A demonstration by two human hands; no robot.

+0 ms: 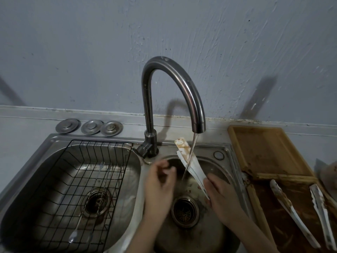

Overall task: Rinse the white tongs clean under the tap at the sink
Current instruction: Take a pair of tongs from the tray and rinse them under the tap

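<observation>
My right hand [221, 195] grips the lower end of a pair of white tongs [189, 161], smeared brown near the tips, which point up and away over the small right sink basin [215, 167]. Water runs from the curved steel tap [187, 92] in a thin stream [190, 156] across the tongs' middle. My left hand [160, 185] hovers to the left of the tongs over the basin's edge, fingers loosely curled, holding nothing.
The large left basin [45, 170] holds a black wire rack [76, 179] with long thin utensils [96, 189]. A wooden tray [264, 152] at the right carries two more soiled white tongs [291, 212]. Three metal sink plugs [91, 126] lie behind the sink.
</observation>
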